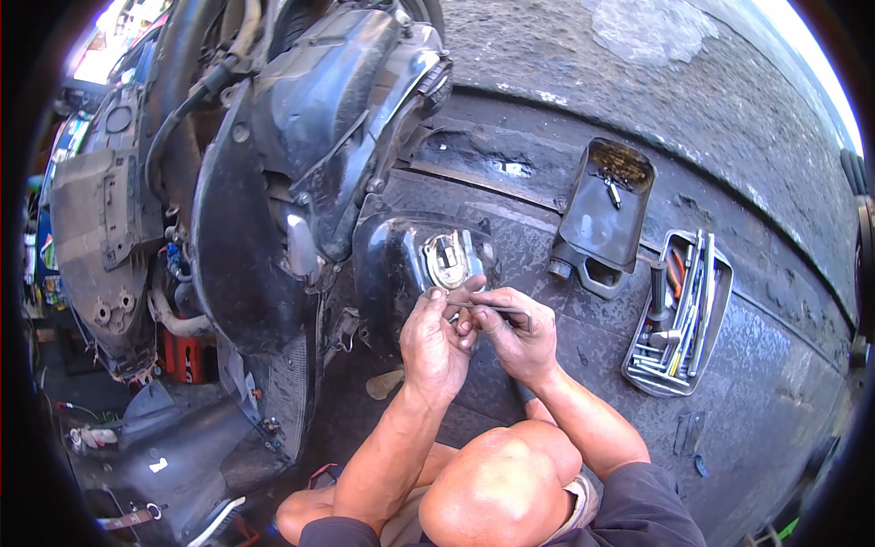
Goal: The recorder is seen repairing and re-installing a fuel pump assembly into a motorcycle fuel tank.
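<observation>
My right hand (521,335) grips a thin dark rod with a bent end, which looks like a hex key (518,313). Toward the left, the rod's far end reaches the fingertips of my left hand (434,345). Those fingers are pinched together, and anything small between them is hidden. Just beyond both hands sits a black, rounded tank-like part (387,260). On its top is a round metal fitting (447,262) with a light connector piece. My fingertips are close in front of that fitting; whether they touch it I cannot tell.
A partly stripped scooter (310,118) fills the left side. Right of the tank lies a black drain pan (583,219) with a small metal part (613,193) on it. A tool tray (725,278) holds several wrenches and orange-handled pliers (675,273). A rough wall (729,118) runs behind.
</observation>
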### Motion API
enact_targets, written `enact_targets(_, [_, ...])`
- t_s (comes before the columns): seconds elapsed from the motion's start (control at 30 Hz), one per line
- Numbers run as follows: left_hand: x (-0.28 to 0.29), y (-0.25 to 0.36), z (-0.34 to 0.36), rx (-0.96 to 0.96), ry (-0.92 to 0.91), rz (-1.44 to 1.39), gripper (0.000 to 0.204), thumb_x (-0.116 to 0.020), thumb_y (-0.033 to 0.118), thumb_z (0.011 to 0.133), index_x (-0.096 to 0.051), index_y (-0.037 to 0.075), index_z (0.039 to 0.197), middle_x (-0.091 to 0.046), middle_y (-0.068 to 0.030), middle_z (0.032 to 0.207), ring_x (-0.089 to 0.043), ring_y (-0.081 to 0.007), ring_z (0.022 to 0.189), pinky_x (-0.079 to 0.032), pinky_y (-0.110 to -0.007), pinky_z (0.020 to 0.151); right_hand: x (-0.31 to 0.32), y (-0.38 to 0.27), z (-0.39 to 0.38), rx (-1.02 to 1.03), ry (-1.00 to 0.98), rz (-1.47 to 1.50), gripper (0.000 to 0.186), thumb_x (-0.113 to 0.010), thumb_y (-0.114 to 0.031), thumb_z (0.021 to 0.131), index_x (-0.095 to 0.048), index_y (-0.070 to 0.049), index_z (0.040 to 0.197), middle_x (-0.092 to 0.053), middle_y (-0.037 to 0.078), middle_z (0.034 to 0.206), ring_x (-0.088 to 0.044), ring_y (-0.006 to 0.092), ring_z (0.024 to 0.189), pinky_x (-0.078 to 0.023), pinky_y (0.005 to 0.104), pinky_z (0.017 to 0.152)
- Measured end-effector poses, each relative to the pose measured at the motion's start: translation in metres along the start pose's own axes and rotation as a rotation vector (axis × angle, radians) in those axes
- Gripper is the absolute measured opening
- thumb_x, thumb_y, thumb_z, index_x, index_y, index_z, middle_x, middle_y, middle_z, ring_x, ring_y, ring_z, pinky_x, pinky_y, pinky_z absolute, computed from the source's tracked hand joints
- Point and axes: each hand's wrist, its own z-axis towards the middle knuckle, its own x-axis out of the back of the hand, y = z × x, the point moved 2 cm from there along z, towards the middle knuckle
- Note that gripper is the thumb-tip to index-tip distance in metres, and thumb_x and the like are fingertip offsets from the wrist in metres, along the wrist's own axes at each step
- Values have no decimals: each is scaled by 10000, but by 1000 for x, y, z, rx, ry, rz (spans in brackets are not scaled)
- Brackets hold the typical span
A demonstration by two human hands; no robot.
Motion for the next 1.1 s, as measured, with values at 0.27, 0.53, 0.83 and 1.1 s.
enact_targets(0.27, [-13,-23,5,-247,88,213,165,-408,265,1111,-452,107,1121,-646,-234,1286,-511,-67,707,-439,-207,574,2,21,-6,-242,122,450,184,-636,-37,1003,-682,79,1137,-719,130,865,-672,139,715,-565,276,634])
enact_targets(0.53, [-22,-28,21,-372,112,614,406,-405,336,1120,-404,-8,1337,-677,-238,1184,-472,-63,665,-400,-193,576,15,70,15,-484,307,993,191,-658,-137,1009,-694,20,1113,-735,131,908,-671,159,708,-568,282,647])
enact_targets(0.83, [8,16,11,-751,261,1371,202,-678,106,941,-639,-19,1095,-588,-8,752,-405,-57,580,-339,-217,552,19,110,62,-467,322,386,227,-658,-151,1013,-704,45,1118,-750,113,927,-670,109,755,-548,250,687])
enact_targets(1.1, [15,31,39,-771,282,1630,383,-721,53,830,-635,-34,1192,-487,-59,790,-454,-163,648,-388,-322,582,14,109,70,-397,278,227,195,-664,-94,998,-707,60,1110,-753,97,919,-686,108,804,-559,245,728])
